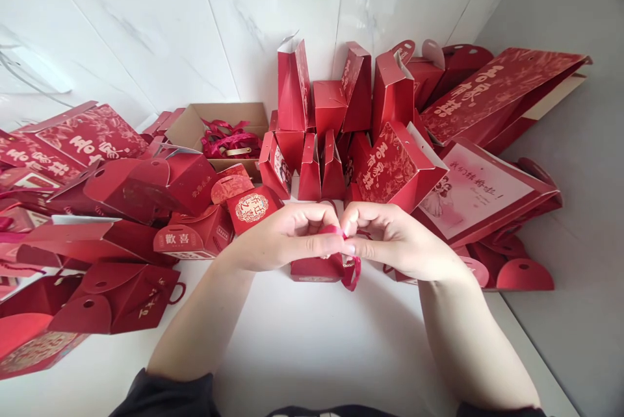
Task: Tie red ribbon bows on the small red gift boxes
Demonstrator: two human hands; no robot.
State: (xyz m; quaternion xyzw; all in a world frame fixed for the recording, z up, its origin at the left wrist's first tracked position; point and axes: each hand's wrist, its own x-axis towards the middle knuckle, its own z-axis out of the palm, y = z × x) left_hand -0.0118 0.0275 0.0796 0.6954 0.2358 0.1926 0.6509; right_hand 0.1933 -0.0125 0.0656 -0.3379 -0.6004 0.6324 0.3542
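My left hand [297, 235] and my right hand [385, 238] meet at the middle, thumbs and fingertips pinched together on a dark pink ribbon [351, 274]. One end of the ribbon hangs down below my right fingertips. Directly under my hands a small red gift box [316, 269] stands on the white table, its upper part mostly hidden by my fingers. Just left of my left hand, another red box with a round gold emblem [252, 208] sits on the table.
A cardboard box [195, 123] holding loose pink ribbons [231, 141] stands at the back against the tiled wall. Red boxes [131, 297] crowd the left side, and larger red boxes [487, 189] are piled on the right. The white table [312, 352] extends toward me.
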